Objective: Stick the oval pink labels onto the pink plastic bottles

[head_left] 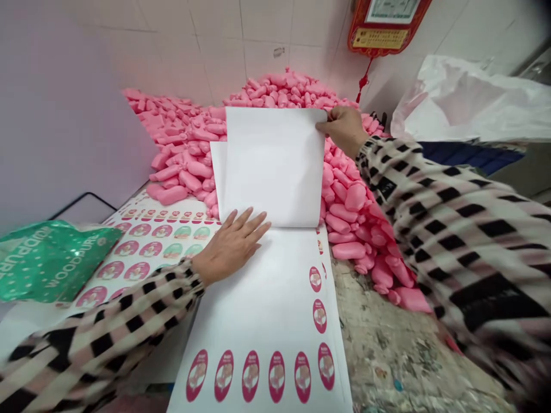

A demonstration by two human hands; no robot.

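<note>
My right hand (344,129) pinches the upper right corner of a blank white sheet (275,166). That sheet stands raised, with a crease along its lower edge. My left hand (232,246) lies flat with fingers spread, pressing near the crease's left end. Below it is the white sticker sheet (258,304), with oval pink labels (250,376) along its bottom and right side and a bare white middle. Another white paper edge (218,160) shows behind the raised sheet on the left. Whether the raised part joins the sticker sheet I cannot tell.
Pink bottle-shaped pieces (189,160) are heaped against the tiled wall and down the right side. More label sheets (140,230) lie at left beside a green printed bag (64,264). White plastic (473,103) covers something at right. A red calendar (379,34) hangs above.
</note>
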